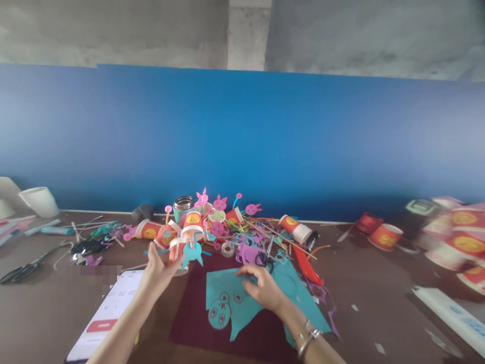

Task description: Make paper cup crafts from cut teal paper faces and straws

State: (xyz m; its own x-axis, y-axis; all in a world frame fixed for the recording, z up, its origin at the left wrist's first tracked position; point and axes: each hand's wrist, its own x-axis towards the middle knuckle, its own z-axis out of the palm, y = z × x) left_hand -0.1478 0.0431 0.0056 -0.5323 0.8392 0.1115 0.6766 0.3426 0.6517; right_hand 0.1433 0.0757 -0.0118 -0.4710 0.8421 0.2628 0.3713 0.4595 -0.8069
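Note:
My left hand [161, 270] is at a paper-cup figure [179, 249], its thumb across the cup's lower part. The cup is red and white, with thin blue paper strips as arms. A blue cut-out animal head [193, 254] with pointed ears hangs at its front, by my thumb. My right hand [261, 288] lies on teal paper [242, 323] with its fingers apart and slightly bent. Round animal faces [219, 313] are drawn in dark lines on that paper. Beneath it is a dark maroon sheet [197, 328].
Several red cups [148, 230], pink cut-out animals [220, 203], purple scraps [249, 253] and sticks are heaped behind. Scissors [264, 260] and a tape roll [227, 248] lie there. A phone [109, 308] is at left. More cups [385, 236] and a white case [450, 318] are at right.

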